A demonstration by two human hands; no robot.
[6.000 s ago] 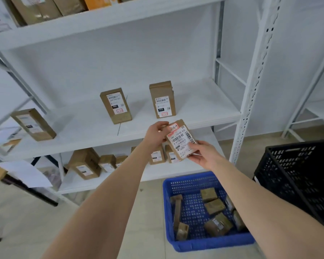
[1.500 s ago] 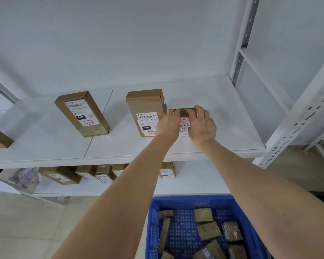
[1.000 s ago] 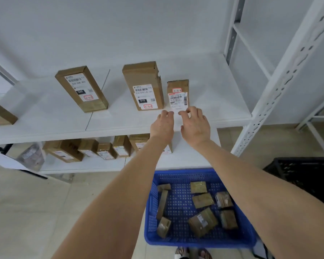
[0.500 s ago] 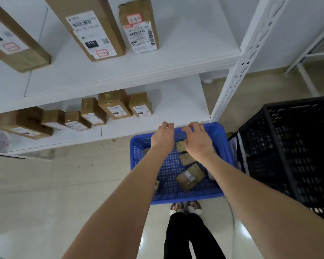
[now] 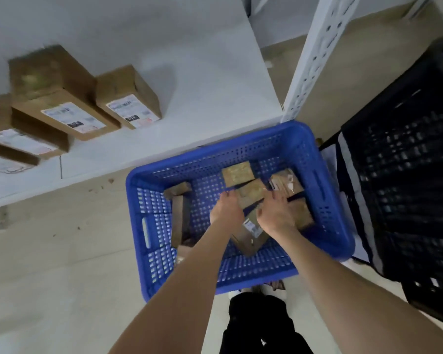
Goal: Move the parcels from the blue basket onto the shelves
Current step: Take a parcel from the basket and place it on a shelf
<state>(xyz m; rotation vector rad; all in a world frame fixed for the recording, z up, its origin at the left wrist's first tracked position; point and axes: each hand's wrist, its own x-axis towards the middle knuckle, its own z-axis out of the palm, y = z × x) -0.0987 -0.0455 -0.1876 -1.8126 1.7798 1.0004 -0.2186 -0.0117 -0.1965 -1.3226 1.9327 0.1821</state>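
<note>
The blue basket point(image 5: 325, 200) stands on the floor below me with several brown parcels inside. Both hands reach down into it. My left hand point(image 5: 226, 209) and my right hand point(image 5: 275, 215) hover with fingers spread on either side of a small brown parcel point(image 5: 251, 192) in the middle. A larger labelled parcel point(image 5: 248, 237) lies under my wrists. Neither hand holds anything that I can see. The lowest white shelf point(image 5: 202, 103) carries several labelled parcels point(image 5: 128, 98) at the upper left.
A black crate point(image 5: 407, 175) stands right beside the basket. A white perforated shelf post point(image 5: 315, 49) rises behind the basket's far right corner. Beige floor lies to the left. My dark trousers point(image 5: 261, 325) show at the bottom.
The small parcel was set upright on the middle shelf and let go. Both hands have since dropped into the blue basket, and my view has tilted down.
</note>
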